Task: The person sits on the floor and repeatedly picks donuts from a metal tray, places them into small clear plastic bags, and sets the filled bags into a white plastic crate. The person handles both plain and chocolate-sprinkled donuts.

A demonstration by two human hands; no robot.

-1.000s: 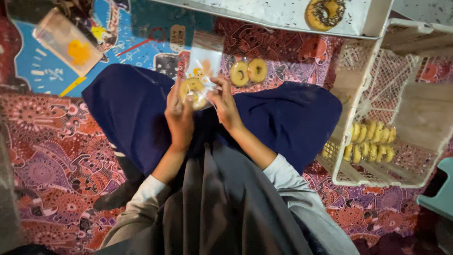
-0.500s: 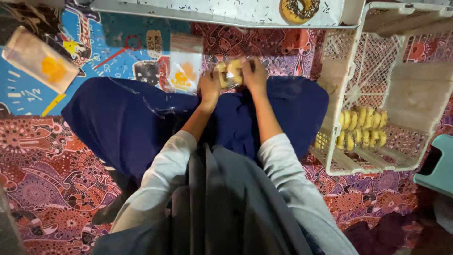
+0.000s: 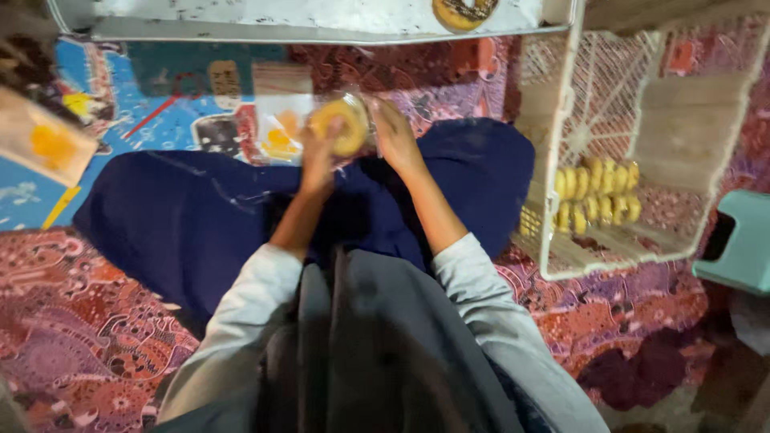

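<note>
I held one ring-shaped yellow pastry between both hands, out in front of me over my lap, and a thin clear wrapper seemed to sit around it, though the blur kept me from being sure of its edges. My left hand was clamped on the pastry's left and lower side, fingers curled up onto it, while my right hand pressed against its right edge with the fingers spread along the wrapper. The pastry lay directly between the two hands, its flat face turned up toward me, so neither hand was really nearer; both touched it. It sat just past the dark blue cloth over my knees, above the patterned mat. To my right stood a white plastic crate, well apart from my hands, with more yellow pastries standing on edge in two short rows; I counted roughly a dozen, but they overlapped too much for an exact number. One more ring, darker on top, lay on the pale tray ahead of me. A teal stool stood at the far right edge.
</note>
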